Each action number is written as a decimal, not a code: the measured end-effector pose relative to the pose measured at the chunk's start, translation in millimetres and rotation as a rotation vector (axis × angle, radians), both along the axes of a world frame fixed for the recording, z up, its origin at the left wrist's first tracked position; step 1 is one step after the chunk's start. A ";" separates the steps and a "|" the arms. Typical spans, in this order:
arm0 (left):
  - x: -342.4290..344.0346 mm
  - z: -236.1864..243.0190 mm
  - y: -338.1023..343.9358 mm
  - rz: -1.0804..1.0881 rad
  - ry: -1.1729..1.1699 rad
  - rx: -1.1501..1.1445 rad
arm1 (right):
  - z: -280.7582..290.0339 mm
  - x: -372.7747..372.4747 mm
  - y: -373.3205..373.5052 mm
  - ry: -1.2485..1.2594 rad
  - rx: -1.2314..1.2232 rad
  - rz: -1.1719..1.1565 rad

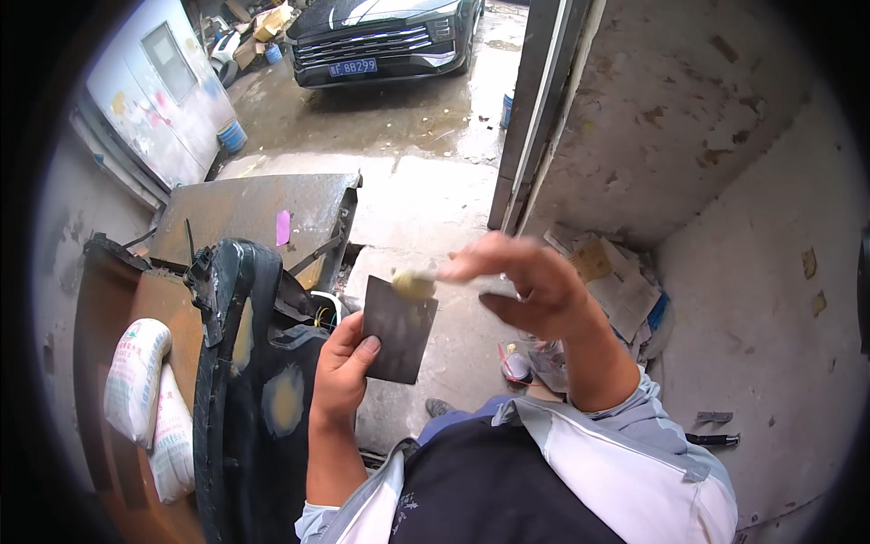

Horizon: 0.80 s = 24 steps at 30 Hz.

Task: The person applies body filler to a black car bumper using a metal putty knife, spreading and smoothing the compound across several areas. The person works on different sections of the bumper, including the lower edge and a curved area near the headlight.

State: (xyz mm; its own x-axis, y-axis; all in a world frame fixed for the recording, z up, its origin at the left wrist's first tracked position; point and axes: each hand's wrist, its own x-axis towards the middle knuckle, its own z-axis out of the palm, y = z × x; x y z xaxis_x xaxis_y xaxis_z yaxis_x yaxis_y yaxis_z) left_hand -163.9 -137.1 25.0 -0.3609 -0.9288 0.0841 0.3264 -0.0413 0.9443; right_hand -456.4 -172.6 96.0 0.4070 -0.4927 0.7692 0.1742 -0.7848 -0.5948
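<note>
While clamping the plate (397,343) in the left fingers (367,346) near centre, gripping a blurred, half-hidden tool (462,278) in the right fingers (485,257), with smeary yellowish paste (413,284) at the far edge.

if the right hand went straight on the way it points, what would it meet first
Likely the dark plate in the left hand, near its upper edge, though blur and unclear depth make contact uncertain.
</note>
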 end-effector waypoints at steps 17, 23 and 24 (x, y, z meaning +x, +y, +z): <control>-77.8 18.0 -48.7 0.425 0.144 0.056 | -33.6 -28.8 -71.5 0.314 -0.146 -0.527; -109.7 21.4 -62.2 0.498 0.064 0.038 | -53.0 -24.7 -97.6 0.495 -0.338 -0.518; -111.9 20.9 -65.0 0.531 -0.002 0.002 | -60.1 -26.5 -100.5 0.530 -0.341 -0.465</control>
State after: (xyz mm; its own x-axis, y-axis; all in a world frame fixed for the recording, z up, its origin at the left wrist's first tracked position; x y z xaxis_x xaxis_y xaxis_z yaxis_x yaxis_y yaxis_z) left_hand -275.8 -202.1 45.9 0.1592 -0.9838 0.0821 0.3010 0.1275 0.9451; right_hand -482.9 -273.2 35.9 0.5717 -0.4742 0.6696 -0.4570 -0.8618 -0.2201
